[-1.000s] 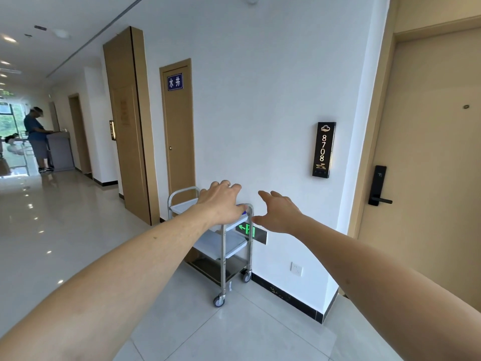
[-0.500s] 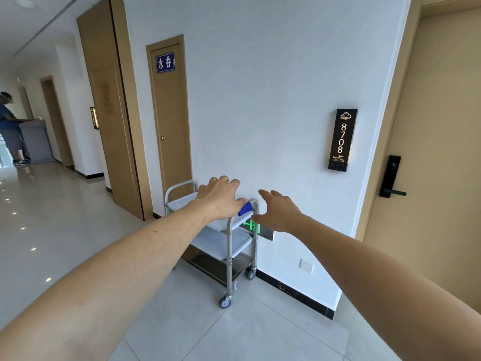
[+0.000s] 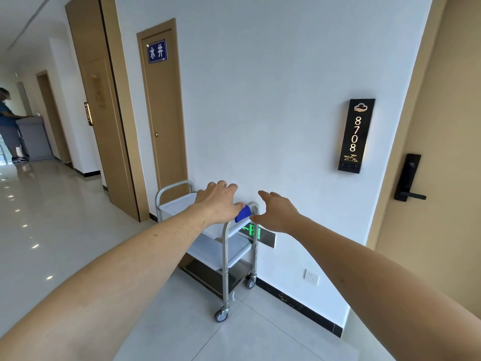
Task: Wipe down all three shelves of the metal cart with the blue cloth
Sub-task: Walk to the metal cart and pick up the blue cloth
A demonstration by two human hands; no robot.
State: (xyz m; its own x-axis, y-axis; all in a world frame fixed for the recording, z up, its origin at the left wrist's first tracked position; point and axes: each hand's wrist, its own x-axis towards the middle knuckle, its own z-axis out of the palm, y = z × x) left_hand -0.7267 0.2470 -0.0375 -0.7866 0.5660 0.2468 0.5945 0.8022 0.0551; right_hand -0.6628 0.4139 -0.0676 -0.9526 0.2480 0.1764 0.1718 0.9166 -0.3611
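Note:
A three-shelf metal cart [image 3: 226, 259] on castors stands against the white wall ahead. Its top shelf [image 3: 179, 203], middle shelf [image 3: 216, 252] and bottom shelf [image 3: 216, 278] all show. A blue cloth [image 3: 243, 213] lies at the near end of the top shelf, by the handle bar, partly hidden behind my left hand. Both arms are stretched forward. My left hand [image 3: 218, 204] is palm down with its fingers loosely curled and nothing in it, in front of the top shelf. My right hand [image 3: 278, 213] is open beside it, fingers apart, in front of the wall.
A narrow door with a blue sign [image 3: 164, 113] is behind the cart. A lit green exit sign [image 3: 253, 231] and an outlet [image 3: 311, 276] sit low on the wall. A room door with a black lock [image 3: 407, 177] is at right. A person [image 3: 7, 126] stands far down the glossy corridor.
The view has drawn nearer to the cart and swung right. More of the blue cloth shows from behind my left hand. Both hands stay outstretched.

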